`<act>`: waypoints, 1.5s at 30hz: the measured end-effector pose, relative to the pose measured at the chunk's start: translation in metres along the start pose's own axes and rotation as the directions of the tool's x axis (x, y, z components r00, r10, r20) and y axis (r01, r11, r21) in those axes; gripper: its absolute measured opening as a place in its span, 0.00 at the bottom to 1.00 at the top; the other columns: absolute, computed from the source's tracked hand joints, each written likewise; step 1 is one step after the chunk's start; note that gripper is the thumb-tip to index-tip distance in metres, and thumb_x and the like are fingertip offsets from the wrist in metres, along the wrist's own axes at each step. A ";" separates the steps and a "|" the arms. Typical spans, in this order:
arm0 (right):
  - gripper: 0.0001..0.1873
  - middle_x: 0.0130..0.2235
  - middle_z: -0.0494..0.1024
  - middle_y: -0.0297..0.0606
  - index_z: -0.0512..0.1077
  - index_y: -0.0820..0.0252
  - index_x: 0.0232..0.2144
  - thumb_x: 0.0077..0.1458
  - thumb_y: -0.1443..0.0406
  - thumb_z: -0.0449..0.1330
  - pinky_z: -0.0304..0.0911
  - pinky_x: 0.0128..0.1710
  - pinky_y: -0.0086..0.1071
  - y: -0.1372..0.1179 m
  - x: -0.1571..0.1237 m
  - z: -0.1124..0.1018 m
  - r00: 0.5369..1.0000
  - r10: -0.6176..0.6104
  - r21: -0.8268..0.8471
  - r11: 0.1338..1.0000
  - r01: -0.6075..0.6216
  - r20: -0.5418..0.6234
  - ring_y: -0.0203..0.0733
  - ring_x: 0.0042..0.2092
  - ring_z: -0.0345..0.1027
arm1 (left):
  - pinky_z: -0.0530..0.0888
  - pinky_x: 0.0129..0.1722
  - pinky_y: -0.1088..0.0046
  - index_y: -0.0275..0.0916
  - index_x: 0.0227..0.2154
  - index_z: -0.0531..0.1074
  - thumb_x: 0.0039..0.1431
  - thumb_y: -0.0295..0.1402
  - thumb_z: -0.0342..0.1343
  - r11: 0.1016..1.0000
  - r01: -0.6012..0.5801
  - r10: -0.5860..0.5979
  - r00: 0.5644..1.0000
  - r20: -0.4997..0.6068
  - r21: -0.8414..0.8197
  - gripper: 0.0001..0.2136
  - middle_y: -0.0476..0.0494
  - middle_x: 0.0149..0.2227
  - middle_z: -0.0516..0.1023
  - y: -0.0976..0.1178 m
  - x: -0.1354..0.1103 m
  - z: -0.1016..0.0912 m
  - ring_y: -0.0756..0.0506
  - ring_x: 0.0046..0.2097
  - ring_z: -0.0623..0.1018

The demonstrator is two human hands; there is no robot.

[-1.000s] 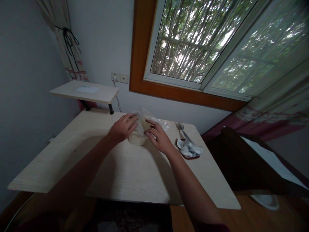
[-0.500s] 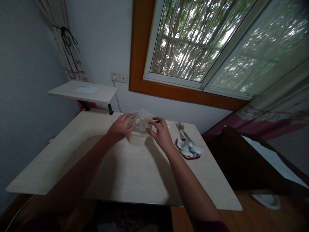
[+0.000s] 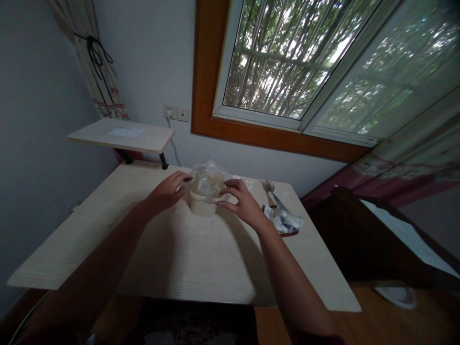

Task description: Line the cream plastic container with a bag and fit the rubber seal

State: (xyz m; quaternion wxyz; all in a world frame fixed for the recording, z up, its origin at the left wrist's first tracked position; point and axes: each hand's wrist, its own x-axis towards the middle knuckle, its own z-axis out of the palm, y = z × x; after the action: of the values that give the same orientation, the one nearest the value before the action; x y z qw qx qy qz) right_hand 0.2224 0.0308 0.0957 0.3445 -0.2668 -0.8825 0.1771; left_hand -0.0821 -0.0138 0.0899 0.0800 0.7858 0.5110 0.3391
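Observation:
A pale tub (image 3: 203, 205) stands upright on the table, with a clear, crumpled plastic bag (image 3: 210, 175) spread over its top. My left hand (image 3: 165, 192) is at the tub's left, its bent fingertips on the edge of the bag and its thumb lower down. On the opposite side, my right hand (image 3: 244, 201) has its fingers curled against the bag by the rim, the thumb near the tub's side. What lies inside the tub under the film is unclear, only a yellowish tone showing through.
On the table's right lie a crumpled white and dark wrapper (image 3: 285, 221) and a metal spoon-like utensil (image 3: 268, 187). A small raised shelf (image 3: 151, 139) with a paper label stands at the back left. Behind the table (image 3: 201, 258) are the wall and window.
My left hand has drawn back to the left, from over the tub to the bag's edge. My right hand has shifted slightly right and down. More of the tub and bag shows.

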 end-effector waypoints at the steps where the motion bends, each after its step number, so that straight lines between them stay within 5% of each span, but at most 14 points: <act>1: 0.15 0.53 0.67 0.44 0.77 0.51 0.45 0.57 0.54 0.68 0.64 0.61 0.49 0.001 -0.001 0.001 1.000 -0.005 0.002 1.000 0.005 0.009 0.49 0.58 0.66 | 0.71 0.56 0.59 0.39 0.53 0.69 0.63 0.29 0.48 0.999 -0.034 0.034 0.999 0.002 0.042 0.16 0.39 0.52 0.75 -0.003 -0.001 0.000 0.41 0.55 0.74; 12: 0.15 0.53 0.69 0.44 0.76 0.51 0.49 0.61 0.57 0.65 0.64 0.61 0.48 -0.004 -0.001 0.003 1.000 -0.030 0.008 1.000 0.030 0.000 0.48 0.58 0.66 | 0.72 0.48 0.61 0.37 0.43 0.74 0.68 0.31 0.50 0.937 -0.199 0.237 0.966 -0.107 0.288 0.09 0.39 0.40 0.78 -0.007 0.000 0.009 0.41 0.44 0.74; 25: 0.14 0.54 0.71 0.45 0.76 0.50 0.50 0.66 0.56 0.58 0.63 0.62 0.50 0.000 -0.006 0.002 0.999 0.037 0.008 0.999 -0.037 0.006 0.49 0.60 0.65 | 0.73 0.47 0.63 0.43 0.39 0.78 0.66 0.29 0.51 0.961 -0.215 0.202 0.975 0.093 0.173 0.10 0.41 0.40 0.78 -0.023 -0.032 -0.002 0.42 0.45 0.74; 30: 0.20 0.61 0.68 0.45 0.71 0.49 0.58 0.68 0.55 0.55 0.62 0.63 0.49 0.001 -0.004 0.009 0.996 0.088 -0.012 0.996 -0.088 -0.003 0.49 0.63 0.63 | 0.72 0.50 0.60 0.41 0.51 0.74 0.66 0.29 0.50 0.980 -0.139 0.123 0.985 0.117 0.139 0.14 0.39 0.42 0.78 -0.026 -0.033 0.008 0.41 0.46 0.74; 35: 0.25 0.65 0.63 0.46 0.66 0.48 0.63 0.66 0.55 0.57 0.66 0.60 0.48 -0.002 0.001 0.011 0.992 0.129 0.012 0.992 -0.129 0.004 0.49 0.61 0.65 | 0.73 0.50 0.61 0.41 0.68 0.57 0.63 0.30 0.52 0.997 -0.042 0.035 0.994 0.101 0.064 0.30 0.41 0.41 0.77 -0.030 -0.029 0.016 0.42 0.45 0.74; 42: 0.30 0.67 0.59 0.50 0.63 0.50 0.65 0.63 0.57 0.59 0.72 0.51 0.46 -0.001 0.008 0.012 0.979 0.204 0.075 0.976 -0.206 0.027 0.44 0.48 0.74 | 0.72 0.49 0.64 0.42 0.71 0.49 0.63 0.34 0.52 1.000 -0.002 0.005 0.986 0.164 -0.017 0.34 0.45 0.38 0.77 -0.026 -0.017 0.018 0.44 0.42 0.75; 45: 0.33 0.68 0.58 0.52 0.61 0.52 0.67 0.61 0.57 0.59 0.73 0.48 0.45 0.001 0.012 0.014 0.969 0.240 0.104 0.964 -0.245 0.053 0.48 0.53 0.72 | 0.73 0.45 0.66 0.41 0.72 0.47 0.62 0.36 0.53 0.997 0.048 -0.035 0.981 0.192 -0.067 0.37 0.45 0.39 0.77 -0.023 -0.011 0.017 0.44 0.39 0.76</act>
State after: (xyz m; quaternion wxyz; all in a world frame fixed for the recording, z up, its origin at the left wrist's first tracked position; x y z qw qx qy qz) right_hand 0.2053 0.0367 0.0914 0.3165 -0.3499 -0.8389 0.2716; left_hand -0.0915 -0.0090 0.0618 0.1636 0.8005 0.5048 0.2785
